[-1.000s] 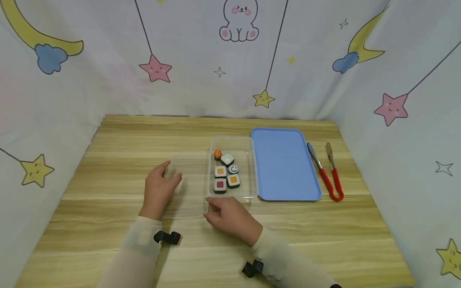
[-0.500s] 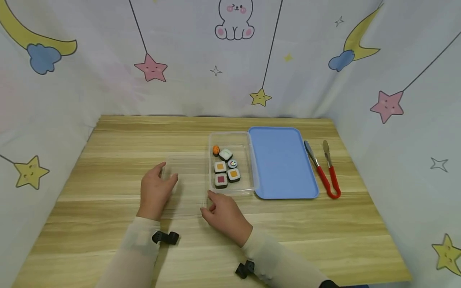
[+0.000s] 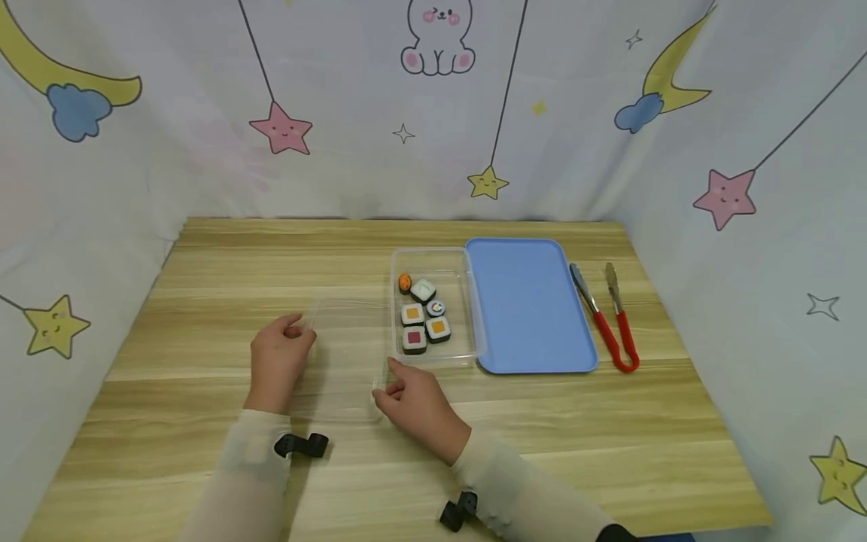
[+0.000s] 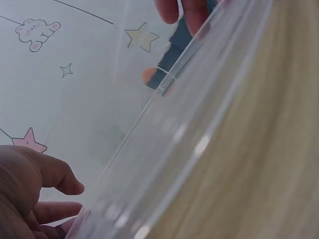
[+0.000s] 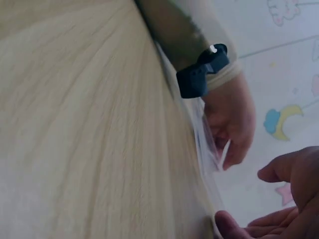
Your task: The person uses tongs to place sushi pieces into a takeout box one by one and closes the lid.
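Observation:
A clear plastic lid lies on the table left of a clear container. Its outline is faint in the head view. My left hand is at the lid's left edge, and in the left wrist view its fingertips meet the lid's end while the thumb stands apart. At the lid's near right corner is my right hand, its thumb and forefinger spread along the edge. Several sushi pieces sit inside the container, grouped to its left, including square rolls and one orange-topped piece.
A blue tray adjoins the container's right side. Right of it lie tongs with red handles, their arms spread. A white patterned cloth rises behind and beside the wooden table.
My left hand has shifted left, and its thumb has drawn back from above the lid to its edge. The right hand has moved slightly left and away from me. The camera view shifted a little.

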The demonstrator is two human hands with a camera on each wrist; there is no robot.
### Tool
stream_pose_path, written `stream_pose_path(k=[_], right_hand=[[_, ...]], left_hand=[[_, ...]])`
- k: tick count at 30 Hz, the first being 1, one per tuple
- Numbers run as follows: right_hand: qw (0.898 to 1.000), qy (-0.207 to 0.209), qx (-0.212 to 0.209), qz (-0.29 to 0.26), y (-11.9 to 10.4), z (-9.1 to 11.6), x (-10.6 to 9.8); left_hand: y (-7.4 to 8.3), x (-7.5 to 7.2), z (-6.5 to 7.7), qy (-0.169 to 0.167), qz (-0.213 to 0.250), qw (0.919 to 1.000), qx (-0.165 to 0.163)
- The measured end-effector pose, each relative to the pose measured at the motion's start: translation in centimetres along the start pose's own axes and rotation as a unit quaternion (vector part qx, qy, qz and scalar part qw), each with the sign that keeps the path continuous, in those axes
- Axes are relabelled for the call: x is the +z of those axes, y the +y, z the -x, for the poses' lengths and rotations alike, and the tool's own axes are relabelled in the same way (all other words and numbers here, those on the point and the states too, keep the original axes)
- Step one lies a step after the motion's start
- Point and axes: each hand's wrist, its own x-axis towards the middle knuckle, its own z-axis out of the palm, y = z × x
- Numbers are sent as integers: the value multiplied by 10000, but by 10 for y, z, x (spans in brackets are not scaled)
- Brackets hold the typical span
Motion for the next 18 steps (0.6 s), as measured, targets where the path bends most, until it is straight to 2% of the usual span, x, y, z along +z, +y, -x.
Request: stream_pose_path(k=[4, 10, 16, 18], right_hand=[[9978, -5, 146, -645, 0, 1, 2], [9907, 10, 7, -1359, -1, 1, 5], [9865, 4, 87, -1636, -6, -2, 5], [9814, -56, 163, -1912, -8, -5, 5]], left_hand=[[1, -11, -3, -214, 123, 9990, -374], [2, -25, -3, -317, 672, 9932, -901], [0, -36, -4, -279, 811, 9933, -771], [1, -40, -3, -262, 874, 9926, -795]])
